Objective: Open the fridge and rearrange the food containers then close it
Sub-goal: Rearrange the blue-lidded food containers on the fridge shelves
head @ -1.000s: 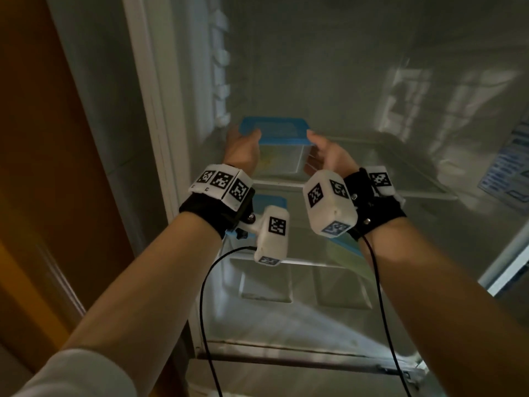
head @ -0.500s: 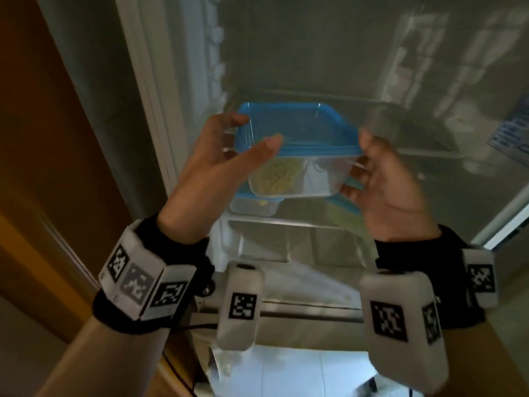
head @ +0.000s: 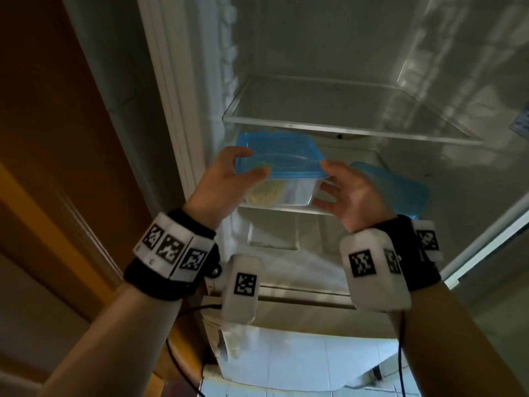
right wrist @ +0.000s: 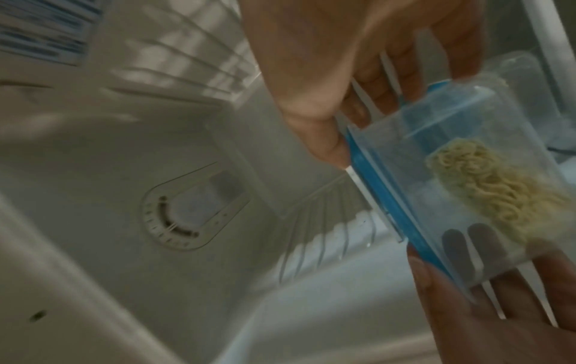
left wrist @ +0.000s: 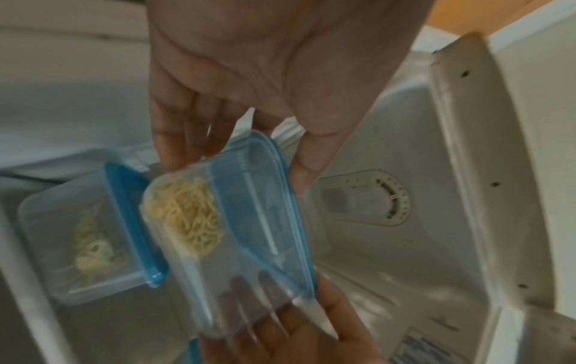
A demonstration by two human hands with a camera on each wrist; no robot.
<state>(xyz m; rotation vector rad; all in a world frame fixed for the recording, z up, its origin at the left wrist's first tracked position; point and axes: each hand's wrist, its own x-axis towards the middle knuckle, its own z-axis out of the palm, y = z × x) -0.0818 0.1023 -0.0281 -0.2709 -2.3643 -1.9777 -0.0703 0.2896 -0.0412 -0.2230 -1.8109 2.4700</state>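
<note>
The fridge (head: 329,67) stands open, so the first step is done. A box (head: 282,170) of noodles with a blue lid hangs between both hands at the near left of the lower shelf (head: 286,209), just under the bare upper shelf (head: 343,124). The left hand (head: 220,186) and right hand (head: 350,196) each grip an end, thumb on the lid, fingers curled beneath. A second box (head: 398,190) sits to the right. Setting this box down and closing the door remain.
</note>
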